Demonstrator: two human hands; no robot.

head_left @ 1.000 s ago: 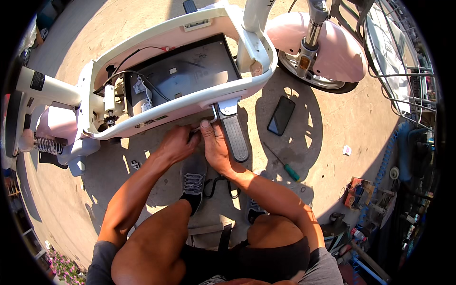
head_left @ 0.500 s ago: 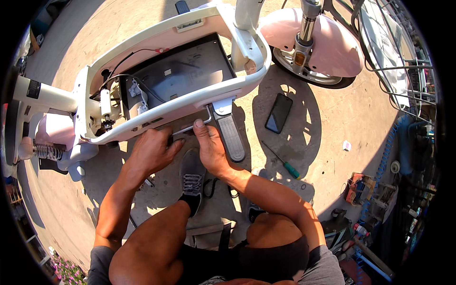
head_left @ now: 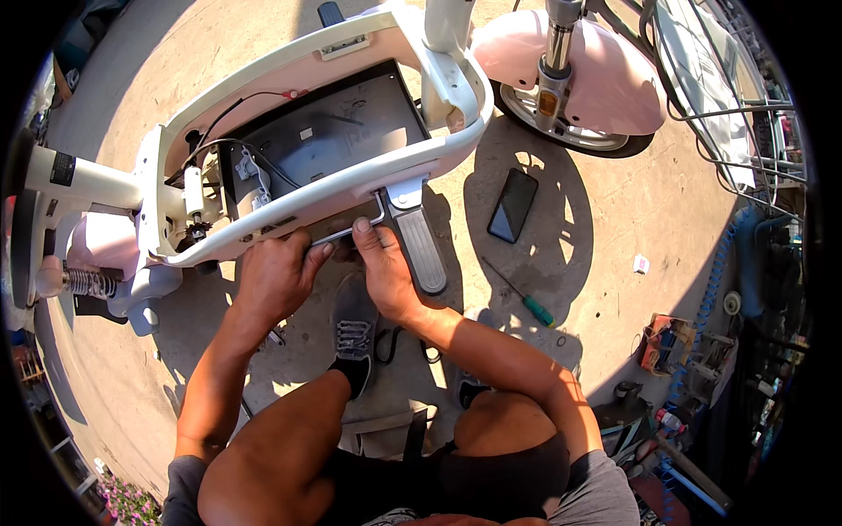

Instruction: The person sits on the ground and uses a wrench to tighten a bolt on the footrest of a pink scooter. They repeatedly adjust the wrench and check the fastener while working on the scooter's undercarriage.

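Head view: near the centre of the frame, below the pink-and-white scooter body (head_left: pixel 307 205), I see a bent metal key (head_left: pixel 337 235) reaching up beside the grey footrest (head_left: pixel 421 252). Over the last second the left hand (head_left: pixel 279 276) has moved leftward from the right hand (head_left: pixel 388 270), baring the key's long arm, seemingly for better leverage. Left fingers curl around its far end; the right thumb presses it, but I cannot tell how its hidden fingers grip.

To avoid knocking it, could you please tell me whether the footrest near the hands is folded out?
Folded out: the footrest juts away from the scooter frame.
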